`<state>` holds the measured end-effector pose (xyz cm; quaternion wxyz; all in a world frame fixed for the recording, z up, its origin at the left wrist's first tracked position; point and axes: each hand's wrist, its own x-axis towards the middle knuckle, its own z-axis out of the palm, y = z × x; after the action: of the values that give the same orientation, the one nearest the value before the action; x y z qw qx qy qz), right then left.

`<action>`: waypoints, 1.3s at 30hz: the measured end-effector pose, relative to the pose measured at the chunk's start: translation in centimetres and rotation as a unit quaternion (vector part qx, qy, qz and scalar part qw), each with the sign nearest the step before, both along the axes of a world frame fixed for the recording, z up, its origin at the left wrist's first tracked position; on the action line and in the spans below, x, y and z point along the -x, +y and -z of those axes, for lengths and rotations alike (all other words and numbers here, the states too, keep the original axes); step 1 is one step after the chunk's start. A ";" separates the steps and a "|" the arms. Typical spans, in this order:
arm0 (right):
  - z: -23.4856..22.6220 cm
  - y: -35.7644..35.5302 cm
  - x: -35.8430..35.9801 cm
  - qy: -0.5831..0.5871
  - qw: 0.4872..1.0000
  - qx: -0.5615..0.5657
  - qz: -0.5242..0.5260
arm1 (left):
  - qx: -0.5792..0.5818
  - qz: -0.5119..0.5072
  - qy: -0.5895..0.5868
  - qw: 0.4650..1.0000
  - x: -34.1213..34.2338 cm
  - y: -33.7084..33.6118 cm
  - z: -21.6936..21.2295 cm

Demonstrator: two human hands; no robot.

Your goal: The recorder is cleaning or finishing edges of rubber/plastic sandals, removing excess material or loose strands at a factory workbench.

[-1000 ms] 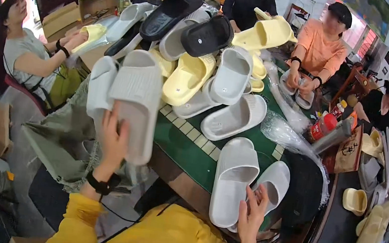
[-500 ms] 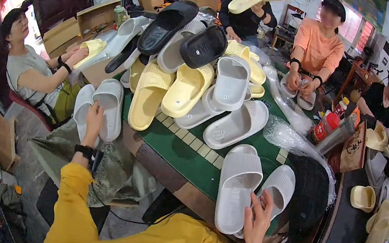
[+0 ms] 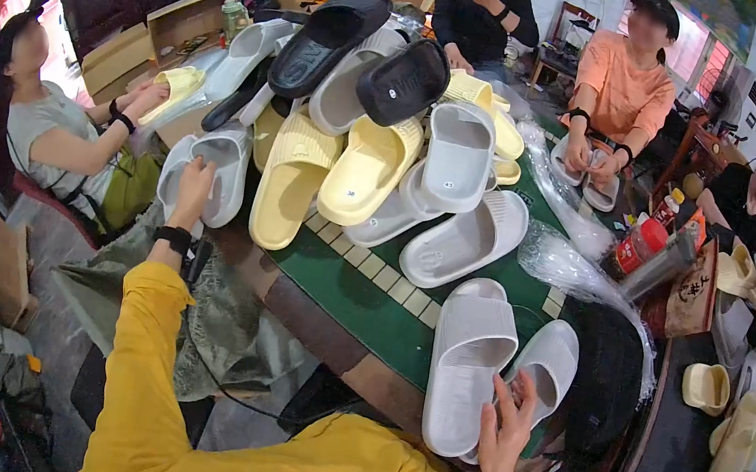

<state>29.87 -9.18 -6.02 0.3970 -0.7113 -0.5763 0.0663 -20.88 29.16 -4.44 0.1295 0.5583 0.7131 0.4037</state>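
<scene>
Green table (image 3: pixel 358 306) w/ a big slipper heap (image 3: pixel 384 130), yellow, grey and black, piled btwn the two hands; other people sit round it, clear wrap (image 3: pixel 579 266) lies at right. Grey pair (image 3: pixel 202 173) off the table's left edge, soles facing camera, long axis roughly upright; left hand (image 3: pixel 192 194) closed round it from below. White pair (image 3: pixel 485 369) lies flat at near edge, toes pointing away; right hand (image 3: pixel 505 431) rests on it, fingers spread.

Pale grey slippers (image 3: pixel 468 367), green table (image 3: pixel 359 297), yellow sleeves (image 3: pixel 143 338).
</scene>
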 end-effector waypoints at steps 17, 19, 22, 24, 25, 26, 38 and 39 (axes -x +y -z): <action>0.4 0.2 -0.2 -0.045 0.998 -0.043 -0.024 | -0.114 0.086 0.199 0.970 7.5 2.3 8.2; 0.3 -0.1 -0.5 -0.037 0.998 -0.039 -0.030 | -0.179 0.088 0.232 0.952 7.4 1.2 9.4; -0.1 -0.6 -1.2 -0.026 0.999 -0.038 -0.013 | -0.171 0.102 0.103 0.975 -1.1 -3.9 5.1; -0.3 -1.0 -1.7 0.061 0.996 -0.042 -0.053 | -0.200 0.107 0.117 0.967 -3.1 -6.4 3.9; -0.6 -1.3 -2.2 0.136 0.986 -0.064 -0.070 | -0.221 0.103 0.110 0.964 -4.0 -7.1 4.0; -1.1 -1.6 -3.0 0.132 0.987 -0.062 -0.065 | -0.219 0.106 0.104 0.964 -5.2 -7.9 3.9; -3.0 -6.2 -14.5 -0.055 0.953 -0.026 0.297 | -0.172 0.415 -0.041 0.892 -27.9 -24.5 -3.0; -2.6 -6.5 -15.2 -0.056 0.952 -0.024 0.300 | -0.168 0.464 -0.056 0.868 -29.3 -25.3 -2.7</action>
<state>45.03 -15.69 -3.47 0.3828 -0.8441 -0.3592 -0.1093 8.44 3.90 -1.76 0.2459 0.8144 0.2853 0.4415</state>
